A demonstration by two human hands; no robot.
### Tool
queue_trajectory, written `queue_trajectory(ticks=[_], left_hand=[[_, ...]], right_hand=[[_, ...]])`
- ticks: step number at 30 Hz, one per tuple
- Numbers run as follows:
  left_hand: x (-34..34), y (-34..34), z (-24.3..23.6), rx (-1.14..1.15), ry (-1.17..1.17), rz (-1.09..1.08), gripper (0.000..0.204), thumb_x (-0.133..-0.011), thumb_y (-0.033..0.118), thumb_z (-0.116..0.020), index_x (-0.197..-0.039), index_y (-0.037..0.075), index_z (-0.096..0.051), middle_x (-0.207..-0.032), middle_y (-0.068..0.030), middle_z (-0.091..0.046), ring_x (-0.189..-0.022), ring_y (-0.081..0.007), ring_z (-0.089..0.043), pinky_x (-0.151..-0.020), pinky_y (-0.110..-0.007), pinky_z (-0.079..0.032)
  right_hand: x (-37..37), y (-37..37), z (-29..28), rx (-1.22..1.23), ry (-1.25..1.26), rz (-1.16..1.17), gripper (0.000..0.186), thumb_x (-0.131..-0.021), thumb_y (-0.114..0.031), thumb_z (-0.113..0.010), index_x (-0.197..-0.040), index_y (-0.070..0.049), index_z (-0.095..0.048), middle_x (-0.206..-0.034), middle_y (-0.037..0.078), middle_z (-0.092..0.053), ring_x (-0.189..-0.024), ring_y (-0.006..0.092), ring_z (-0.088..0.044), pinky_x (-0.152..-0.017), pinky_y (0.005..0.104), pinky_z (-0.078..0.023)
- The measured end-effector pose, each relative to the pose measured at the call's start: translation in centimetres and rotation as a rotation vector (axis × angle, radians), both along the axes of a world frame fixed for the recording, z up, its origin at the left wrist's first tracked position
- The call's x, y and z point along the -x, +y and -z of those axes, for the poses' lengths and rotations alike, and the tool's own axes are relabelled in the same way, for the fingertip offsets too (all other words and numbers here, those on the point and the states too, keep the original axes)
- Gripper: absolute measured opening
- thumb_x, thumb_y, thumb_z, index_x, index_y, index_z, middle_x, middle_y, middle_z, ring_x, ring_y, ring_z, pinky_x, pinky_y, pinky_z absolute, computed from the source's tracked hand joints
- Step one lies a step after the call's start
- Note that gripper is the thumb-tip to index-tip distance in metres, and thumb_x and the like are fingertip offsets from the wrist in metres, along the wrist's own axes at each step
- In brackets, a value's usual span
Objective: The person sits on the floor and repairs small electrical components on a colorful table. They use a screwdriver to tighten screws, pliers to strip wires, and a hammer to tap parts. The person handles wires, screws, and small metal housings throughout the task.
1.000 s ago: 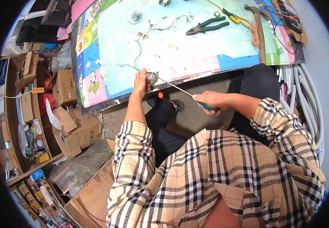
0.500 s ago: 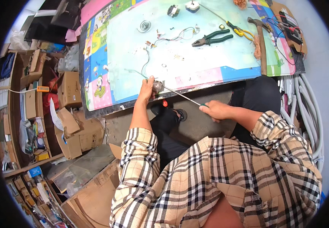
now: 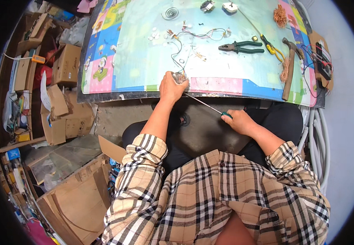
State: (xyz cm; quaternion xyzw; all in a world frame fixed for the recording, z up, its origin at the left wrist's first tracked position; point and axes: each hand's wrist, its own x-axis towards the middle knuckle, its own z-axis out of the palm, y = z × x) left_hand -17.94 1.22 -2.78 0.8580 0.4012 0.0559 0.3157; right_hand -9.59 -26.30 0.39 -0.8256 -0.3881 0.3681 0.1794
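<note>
At the near edge of the table (image 3: 144,94), my left hand (image 3: 170,87) is closed around a small silvery metal part (image 3: 180,77) with thin wires running off it; its exact kind is unclear. My right hand (image 3: 240,121) grips the green handle of a screwdriver (image 3: 204,103), below the table edge. Its long shaft slants up and left to the metal part, where my left fingers hide the tip. Beyond lie a thin wire harness (image 3: 203,37), small white pieces (image 3: 156,34) and a dark spiral spring (image 3: 170,14).
Green-handled pliers (image 3: 246,47), a yellow-handled cutting tool (image 3: 271,47), a wooden-handled hammer (image 3: 289,75) and copper wire bundles (image 3: 280,16) lie on the table's right. A black meter with leads (image 3: 323,61) is at the right edge. Cardboard boxes (image 3: 67,61) and shelving stand left.
My view has shifted, so the table appears higher and further right. The metal part now sits over the table edge, turned more under my left hand. The screwdriver still points at it.
</note>
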Motion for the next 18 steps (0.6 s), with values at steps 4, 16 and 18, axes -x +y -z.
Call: queue_trajectory(ticks=[4,16,18], left_hand=[[0.7,-0.1,-0.5,-0.045,-0.043,0.084,0.058,-0.069,0.029,-0.079,-0.113,0.001,-0.054,-0.108,-0.0188,-0.061,-0.104,-0.0356,-0.056,-0.089,-0.043,-0.046],[2.0,-0.3,-0.6,-0.184,-0.032,0.265,0.061,-0.071,0.005,-0.074,-0.127,0.014,-0.051,-0.136,-0.0190,-0.044,-0.123,-0.0379,-0.047,-0.103,-0.042,-0.042],[1.7,-0.6,-0.7,-0.148,-0.072,0.264,0.060,-0.072,0.007,-0.075,-0.127,0.012,-0.051,-0.136,-0.0219,-0.043,-0.123,-0.0401,-0.046,-0.099,-0.044,-0.044]], right_hand=[[-1.8,-0.1,-3.0,0.029,0.054,-0.021,0.044,-0.091,-0.040,-0.055,-0.087,0.003,-0.064,-0.085,0.027,-0.063,-0.085,0.0443,-0.060,-0.077,0.0468,-0.049],[-3.5,-1.0,-6.0,-0.094,0.087,0.107,0.037,-0.093,-0.032,-0.057,-0.087,0.004,-0.061,-0.073,0.024,-0.059,-0.068,0.0378,-0.058,-0.065,0.0407,-0.046],[-3.3,-0.9,-5.6,-0.073,0.073,0.121,0.037,-0.093,-0.032,-0.056,-0.087,0.004,-0.061,-0.074,0.024,-0.059,-0.069,0.0387,-0.058,-0.066,0.0410,-0.046]])
